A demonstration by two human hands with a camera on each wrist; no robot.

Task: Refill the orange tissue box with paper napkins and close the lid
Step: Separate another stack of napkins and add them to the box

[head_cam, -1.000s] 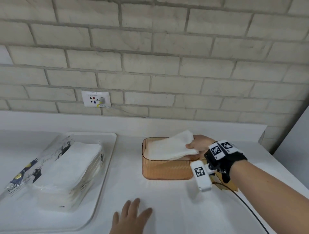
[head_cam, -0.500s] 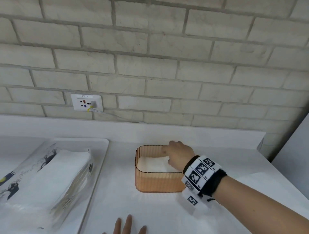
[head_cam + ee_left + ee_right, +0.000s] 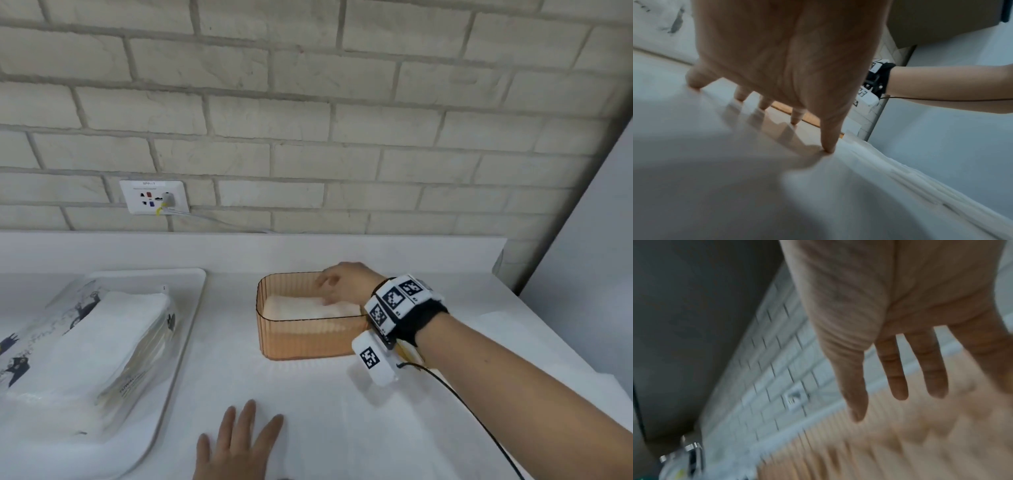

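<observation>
One stack of napkins sits low inside the orange box near the back edge of the counter, my right hand over it with fingers spread straight, gripping nothing. My left hand rests flat at the front edge, fingers straight. Risk I see: a raised napkin corner could jam the lid, which isn't in view.

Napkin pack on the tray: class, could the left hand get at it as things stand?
Probably yes. The left hand lies flat on the counter holding nothing, and the napkin pack sits on its side with nothing between them.
</observation>
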